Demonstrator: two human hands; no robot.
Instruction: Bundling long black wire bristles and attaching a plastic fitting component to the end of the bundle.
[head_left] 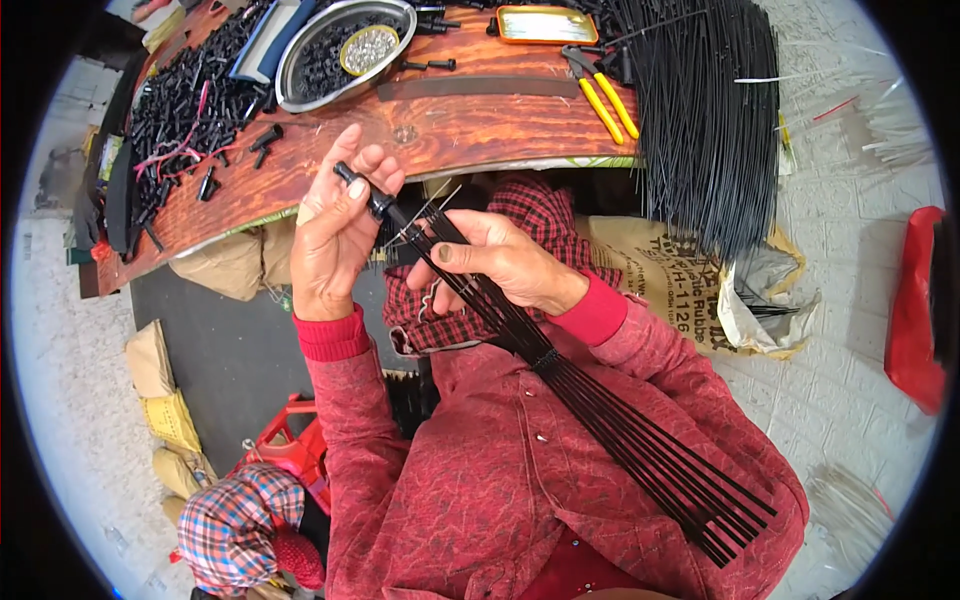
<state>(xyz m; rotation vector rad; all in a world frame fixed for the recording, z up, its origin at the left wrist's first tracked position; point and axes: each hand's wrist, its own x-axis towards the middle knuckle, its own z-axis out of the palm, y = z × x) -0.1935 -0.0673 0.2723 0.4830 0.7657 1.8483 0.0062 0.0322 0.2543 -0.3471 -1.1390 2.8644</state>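
Observation:
A small black plastic fitting (379,203) sits between the thumb and fingers of my left hand (328,240), whose other fingertips stick up loosely. The fitting lines up with the upper end of a bundle of thin black rods (630,430); I cannot tell whether they are joined. My right hand (515,262) is closed round the bundle just below that end, thumb on top. From there the rods slant down to the right across my red jacket and fan apart. A dark tie (545,361) circles them midway. Thin wire ends poke out near my right fingers.
Black fittings (205,125) are heaped on the wooden table (460,125). Behind stand a metal bowl (290,90) with a small dish of silvery bits, an orange tray (546,25) and yellow-handled pliers (605,100). Black rods (710,130) hang over the right edge above a sack (650,285).

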